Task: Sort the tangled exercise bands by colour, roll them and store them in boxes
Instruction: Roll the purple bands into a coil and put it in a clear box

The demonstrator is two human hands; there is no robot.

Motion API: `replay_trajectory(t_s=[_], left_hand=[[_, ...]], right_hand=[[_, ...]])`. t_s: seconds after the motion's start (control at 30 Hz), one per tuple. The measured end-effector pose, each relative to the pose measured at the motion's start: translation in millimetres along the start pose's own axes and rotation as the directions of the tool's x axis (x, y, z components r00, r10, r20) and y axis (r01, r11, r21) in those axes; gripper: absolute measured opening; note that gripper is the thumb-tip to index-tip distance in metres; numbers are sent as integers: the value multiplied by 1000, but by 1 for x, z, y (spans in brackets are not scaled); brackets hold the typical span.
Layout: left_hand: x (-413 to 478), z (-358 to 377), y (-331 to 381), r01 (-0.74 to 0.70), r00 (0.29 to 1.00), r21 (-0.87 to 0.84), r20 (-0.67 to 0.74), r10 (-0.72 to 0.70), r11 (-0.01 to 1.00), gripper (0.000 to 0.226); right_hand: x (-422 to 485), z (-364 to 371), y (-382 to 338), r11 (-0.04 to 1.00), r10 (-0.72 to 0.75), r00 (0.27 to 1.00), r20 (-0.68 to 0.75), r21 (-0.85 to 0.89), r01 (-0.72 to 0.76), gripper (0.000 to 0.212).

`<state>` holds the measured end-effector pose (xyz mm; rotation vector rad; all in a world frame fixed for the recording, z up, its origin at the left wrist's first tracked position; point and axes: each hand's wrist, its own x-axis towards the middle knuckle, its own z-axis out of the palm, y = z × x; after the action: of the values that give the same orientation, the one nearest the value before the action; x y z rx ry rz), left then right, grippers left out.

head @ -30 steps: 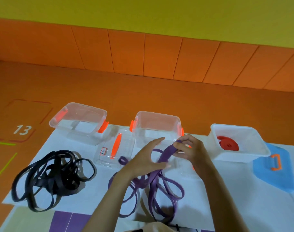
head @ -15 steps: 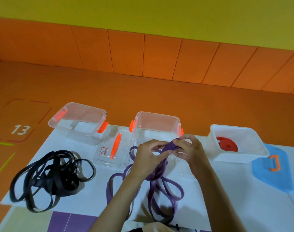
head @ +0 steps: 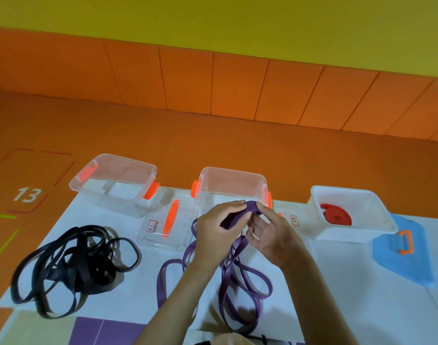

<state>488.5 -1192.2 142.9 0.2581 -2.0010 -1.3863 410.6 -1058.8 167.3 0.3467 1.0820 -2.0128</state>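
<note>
Before middle box [head: 232, 172], hands [head: 216, 235] [head: 272, 236] pinch purple band [head: 234, 219], perhaps folded

Bright, even light — bowed edges

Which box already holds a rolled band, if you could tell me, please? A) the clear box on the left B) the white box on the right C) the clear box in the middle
B: the rolled red band lies inside the white box, while the left hand and right hand grip the purple band.
</note>
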Motion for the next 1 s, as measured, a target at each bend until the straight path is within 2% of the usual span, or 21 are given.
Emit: replay_trajectory(t_s=[0.17, 0.3, 0.4, 0.5, 0.67, 0.8, 1.0], left_hand=[[1, -3, 1, -50, 997, 43, -54, 53, 998, 21], [0, -6, 2, -46, 999, 43, -25, 47, 998, 16], [-2, -3, 3, 5, 1000, -10, -7, -5, 1000, 16], [-1, -1, 3, 78, 997, -82, 4, -78, 994, 18], [1, 0, 0, 150, 988, -108, 39, -146, 983, 15], [1, 1, -1, 126, 992, -129, 34, -123, 984, 18], [2, 0, -2, 174, 985, -198, 48, -168, 965, 19]], right_hand=[[2, -2, 0, 1000, -17, 999, 49, -3, 17, 33], [3, -10, -4, 942, -175, 984, 44, -285, 180, 21], [1, -9, -3, 895, -240, 969, 59, -373, 244, 25], [-1, -3, 0, 910, -200, 976, 87, -352, 218, 25], [-5, -2, 2, 953, -164, 986, 37, -252, 168, 25], [-7, -1, -1, 950, -161, 987, 18, -267, 160, 28], [-7, 1, 2, 937, -163, 987, -5, -315, 153, 30]])
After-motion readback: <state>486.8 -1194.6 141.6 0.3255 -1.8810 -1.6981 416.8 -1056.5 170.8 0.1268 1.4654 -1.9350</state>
